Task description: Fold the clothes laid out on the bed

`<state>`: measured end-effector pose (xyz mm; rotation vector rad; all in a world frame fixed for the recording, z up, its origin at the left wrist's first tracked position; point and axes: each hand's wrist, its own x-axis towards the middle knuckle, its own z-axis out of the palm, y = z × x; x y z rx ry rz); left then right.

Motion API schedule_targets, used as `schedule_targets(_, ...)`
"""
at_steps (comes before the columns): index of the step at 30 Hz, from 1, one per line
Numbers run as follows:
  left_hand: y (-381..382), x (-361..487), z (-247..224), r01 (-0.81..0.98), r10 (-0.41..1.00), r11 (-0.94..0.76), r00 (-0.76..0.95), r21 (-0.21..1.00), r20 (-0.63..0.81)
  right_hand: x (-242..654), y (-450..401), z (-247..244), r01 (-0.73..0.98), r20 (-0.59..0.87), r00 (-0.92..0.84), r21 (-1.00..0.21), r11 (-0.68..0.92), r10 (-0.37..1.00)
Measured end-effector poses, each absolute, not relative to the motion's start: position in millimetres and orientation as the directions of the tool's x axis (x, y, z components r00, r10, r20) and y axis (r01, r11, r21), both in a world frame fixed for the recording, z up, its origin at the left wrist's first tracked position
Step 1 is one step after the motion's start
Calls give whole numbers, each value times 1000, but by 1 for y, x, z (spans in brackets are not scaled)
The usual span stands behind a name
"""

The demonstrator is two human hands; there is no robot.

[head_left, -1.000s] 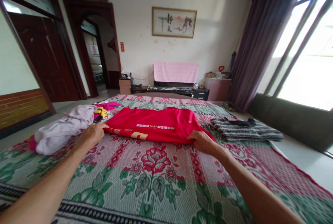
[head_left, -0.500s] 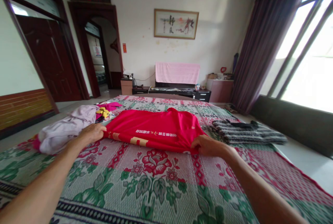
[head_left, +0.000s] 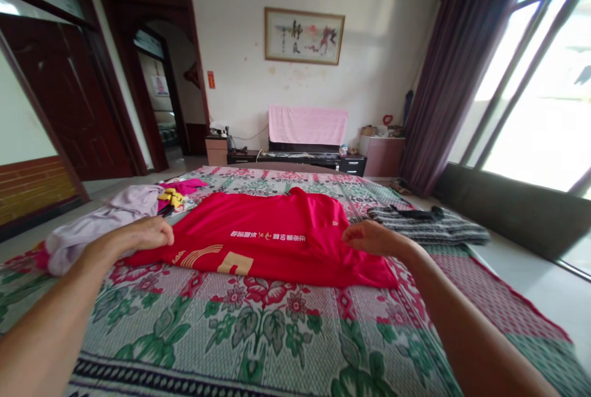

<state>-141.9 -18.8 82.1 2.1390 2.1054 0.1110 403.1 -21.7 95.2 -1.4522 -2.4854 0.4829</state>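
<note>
A red shirt point(head_left: 272, 218) with white lettering and gold print lies spread across the patterned bedspread point(head_left: 277, 348). My left hand point(head_left: 150, 234) is over its left end, fingers curled in, with no cloth visibly lifted in them. Over the right part of the shirt is my right hand point(head_left: 372, 238), its thumb and fingertips drawn together. No fabric rises to those fingertips either. The shirt's near edge lies flat and reaches out past both hands, partly under the left wrist.
Left of the shirt is a heap of pale lilac clothing point(head_left: 99, 224), with a pink and yellow garment point(head_left: 178, 194) behind it. A folded black-and-white striped garment point(head_left: 434, 228) lies to the right. Beyond the bed stands a low cabinet point(head_left: 353, 165) with a pink cloth point(head_left: 307, 125) above it.
Both hands have let go of the shirt's near edge. The bunched edge has dropped flat, spreading toward me and outward at both ends. The view has turned slightly right.
</note>
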Motion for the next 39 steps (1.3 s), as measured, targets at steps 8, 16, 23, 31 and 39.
schedule_targets(8,-13,-111,73,995,996,-79,76,-64,-52,409,-4,61,918,215,-216,-287,273,952)
schedule_targets(16,-4,-70,72,988,979,-155,156,-19,134,430,9,49,953,307,46,-300,51,951)
schedule_targets(23,-1,55,55,767,743,-634,570,97,352,423,-4,48,984,236,17,-177,26,972)
schedule_targets(31,4,142,19,655,598,-754,666,33,445,423,-6,49,979,221,90,-196,-47,971)
schedule_targets(39,3,144,7,661,603,-750,663,30,444,423,-4,48,976,184,180,-160,-151,966)
